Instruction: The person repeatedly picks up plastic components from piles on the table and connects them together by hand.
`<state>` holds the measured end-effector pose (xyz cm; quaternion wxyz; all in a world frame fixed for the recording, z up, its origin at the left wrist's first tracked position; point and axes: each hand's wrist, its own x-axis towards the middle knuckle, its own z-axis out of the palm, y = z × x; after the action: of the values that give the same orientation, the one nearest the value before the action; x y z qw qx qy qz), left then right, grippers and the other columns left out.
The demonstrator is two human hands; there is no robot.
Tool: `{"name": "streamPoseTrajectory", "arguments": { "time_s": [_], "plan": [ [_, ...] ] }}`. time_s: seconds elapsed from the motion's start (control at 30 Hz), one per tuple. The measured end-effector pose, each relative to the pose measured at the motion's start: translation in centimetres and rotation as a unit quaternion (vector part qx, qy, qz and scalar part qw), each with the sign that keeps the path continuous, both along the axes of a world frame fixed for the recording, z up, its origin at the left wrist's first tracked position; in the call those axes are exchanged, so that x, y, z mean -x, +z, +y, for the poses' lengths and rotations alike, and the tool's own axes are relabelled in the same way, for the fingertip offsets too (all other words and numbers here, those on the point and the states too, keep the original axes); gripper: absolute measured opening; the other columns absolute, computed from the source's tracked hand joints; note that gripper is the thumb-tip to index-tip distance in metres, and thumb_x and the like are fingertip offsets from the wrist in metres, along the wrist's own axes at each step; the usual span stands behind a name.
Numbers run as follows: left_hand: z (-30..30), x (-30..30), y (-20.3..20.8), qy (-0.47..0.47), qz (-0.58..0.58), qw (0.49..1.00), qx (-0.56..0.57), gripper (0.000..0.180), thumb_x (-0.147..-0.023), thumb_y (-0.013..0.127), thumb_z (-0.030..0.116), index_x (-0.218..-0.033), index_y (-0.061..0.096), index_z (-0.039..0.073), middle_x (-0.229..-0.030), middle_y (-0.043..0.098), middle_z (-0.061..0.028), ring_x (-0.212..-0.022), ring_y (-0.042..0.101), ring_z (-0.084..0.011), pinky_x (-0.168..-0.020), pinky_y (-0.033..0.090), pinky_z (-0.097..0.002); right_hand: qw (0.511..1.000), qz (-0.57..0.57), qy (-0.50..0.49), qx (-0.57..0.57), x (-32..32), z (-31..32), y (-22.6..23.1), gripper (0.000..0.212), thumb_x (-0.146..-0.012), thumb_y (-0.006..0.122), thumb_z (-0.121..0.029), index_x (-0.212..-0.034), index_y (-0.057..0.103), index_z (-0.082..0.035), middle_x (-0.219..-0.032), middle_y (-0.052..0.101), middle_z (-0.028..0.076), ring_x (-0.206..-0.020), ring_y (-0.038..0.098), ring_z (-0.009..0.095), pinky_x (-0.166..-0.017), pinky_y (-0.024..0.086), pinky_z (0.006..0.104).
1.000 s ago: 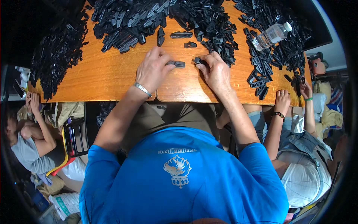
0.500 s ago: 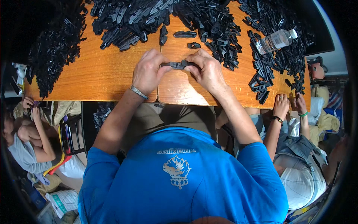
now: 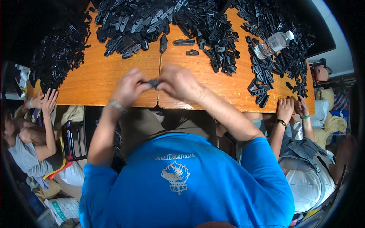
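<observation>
Between my hands, low over the near part of the wooden table, is a small elongated black plastic piece. My left hand, blurred by motion, pinches one end of it. Fingers and thumb of my right hand close on the other end and hide part of it. Beyond my hands lie a long black plastic piece, a shorter one and one pointing away from me.
Heaps of black plastic parts cover the table's far side, with another pile at left. A clear bottle lies on the right-hand heap. Other people's hands rest at the table edge, right and left.
Both my hands have moved left and nearer to me with the black piece, which now sits tilted. The hands of the person at left have come up to the table edge.
</observation>
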<state>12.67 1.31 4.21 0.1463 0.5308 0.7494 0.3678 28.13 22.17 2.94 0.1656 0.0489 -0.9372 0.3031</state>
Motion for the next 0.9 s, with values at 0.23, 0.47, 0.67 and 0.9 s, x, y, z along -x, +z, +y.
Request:
{"name": "streamPoseTrajectory", "arguments": {
  "time_s": [0.23,0.47,0.67,0.9],
  "plan": [
    [-14.2,5.5,5.0,0.182,-0.057,0.97,0.152,0.023,-0.092,0.077,0.002,-0.115,0.076,0.0,-0.096,0.072,-0.0089,-0.086,0.068,-0.0172,-0.081,0.055,-0.0308,0.972,0.092,-0.196,-0.093,-1.5,5.0,1.9,0.018,-0.091,0.08,-0.013,-0.108,0.079,-0.008,-0.105,0.069,0.012,-0.1,0.069,0.034,-0.082,0.06,0.0452],
    [5.9,0.5,1.2,0.163,0.035,0.985,-0.038,0.044,-0.096,0.08,0.014,-0.137,0.067,0.003,-0.109,0.073,-0.0144,-0.096,0.073,-0.0243,-0.086,0.06,-0.0364,0.956,0.038,-0.216,-0.197,-0.5,6.5,-0.1,0.029,-0.09,0.069,-0.005,-0.116,0.08,-0.01,-0.105,0.068,0.014,-0.102,0.068,0.035,-0.085,0.06,0.0453],
    [13.7,1.0,0.2,0.186,0.19,0.964,0.001,0.05,-0.091,0.083,0.014,-0.137,0.065,0.006,-0.125,0.071,-0.0214,-0.112,0.07,-0.0397,-0.095,0.058,-0.0489,0.968,0.029,-0.192,-0.157,-2.1,5.7,0.9,0.019,-0.089,0.072,-0.004,-0.108,0.076,-0.007,-0.1,0.065,0.017,-0.097,0.068,0.039,-0.082,0.058,0.0479],
    [10.9,1.1,-1.1,0.124,0.056,0.99,-0.047,0.039,-0.09,0.08,0.008,-0.127,0.071,0.002,-0.113,0.073,-0.0177,-0.099,0.072,-0.0351,-0.088,0.057,-0.0436,0.984,-0.021,-0.176,-0.025,-4.5,4.5,2.6,0.024,-0.083,0.074,0.006,-0.105,0.071,-0.003,-0.099,0.064,0.02,-0.089,0.07,0.044,-0.077,0.059,0.0498]
  ]
}}
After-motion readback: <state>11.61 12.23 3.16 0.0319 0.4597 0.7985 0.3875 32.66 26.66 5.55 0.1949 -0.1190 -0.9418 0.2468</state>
